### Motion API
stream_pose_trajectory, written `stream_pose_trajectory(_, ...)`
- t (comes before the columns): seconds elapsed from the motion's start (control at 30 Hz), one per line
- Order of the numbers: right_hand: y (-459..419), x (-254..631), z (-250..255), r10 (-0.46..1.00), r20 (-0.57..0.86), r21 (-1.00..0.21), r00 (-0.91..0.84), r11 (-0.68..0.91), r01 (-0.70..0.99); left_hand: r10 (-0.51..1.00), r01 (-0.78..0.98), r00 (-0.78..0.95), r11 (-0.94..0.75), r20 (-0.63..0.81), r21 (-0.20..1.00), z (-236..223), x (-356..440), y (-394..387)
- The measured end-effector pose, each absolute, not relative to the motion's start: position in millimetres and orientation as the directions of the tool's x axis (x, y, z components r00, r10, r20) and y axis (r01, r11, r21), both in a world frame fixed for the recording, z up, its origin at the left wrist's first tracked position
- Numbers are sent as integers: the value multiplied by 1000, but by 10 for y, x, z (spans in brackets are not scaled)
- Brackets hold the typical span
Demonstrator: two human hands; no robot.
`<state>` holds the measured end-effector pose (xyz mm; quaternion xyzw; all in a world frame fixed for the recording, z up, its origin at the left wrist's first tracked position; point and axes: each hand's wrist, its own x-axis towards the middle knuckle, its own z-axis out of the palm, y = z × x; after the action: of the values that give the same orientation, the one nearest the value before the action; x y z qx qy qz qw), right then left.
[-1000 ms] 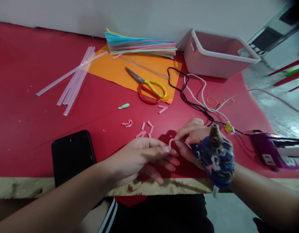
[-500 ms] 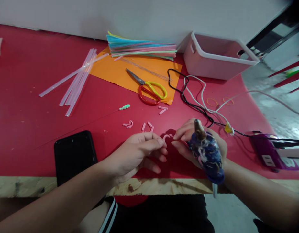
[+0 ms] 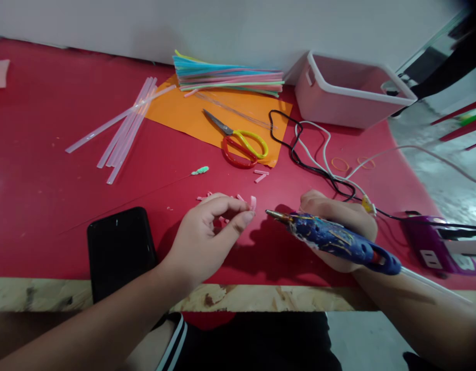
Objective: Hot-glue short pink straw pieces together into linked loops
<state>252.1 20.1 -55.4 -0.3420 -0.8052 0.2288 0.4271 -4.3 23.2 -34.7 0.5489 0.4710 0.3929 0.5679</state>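
My left hand (image 3: 207,234) pinches a short pink straw piece (image 3: 253,202) between thumb and fingertips, just above the red table (image 3: 48,206). My right hand (image 3: 338,226) is wrapped round a blue hot glue gun (image 3: 338,239). The gun lies nearly level, its metal tip (image 3: 274,214) pointing left a little short of the pink piece. Several more pink straw bits (image 3: 260,175) lie on the table behind my left hand. A clear glue stick (image 3: 435,284) juts from the gun's rear.
A black phone (image 3: 120,250) lies left of my left hand. Clear glue sticks (image 3: 125,129), an orange sheet (image 3: 184,113) with yellow and red scissors (image 3: 240,144), coloured straws (image 3: 230,77) and a pink bin (image 3: 350,93) sit further back. Cables (image 3: 319,165) run to a purple power strip (image 3: 435,245).
My right hand let go of the pink piece and swung the glue gun from upright to level, tip pointing left. My left hand took the piece and lifted slightly.
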Motion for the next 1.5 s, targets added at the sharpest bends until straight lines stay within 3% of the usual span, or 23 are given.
stream_pose_trajectory(0.2, 207, 2504, -477, 716, 488, -656, -498, 678, 331, 968, 90, 250, -42, 18, 995, -264, -35, 212)
stream_pose_trajectory(0.7, 207, 2485, -448, 733, 463, -636, -498, 666, 389, 956, 21, 291, 14, -20, 1000, -237, -61, 187)
stream_pose_trajectory(1.5, 202, 2530, -484, 772, 449, -686, -450, 621, 380, 947, 55, 313, -86, 65, 995, -298, -87, 151)
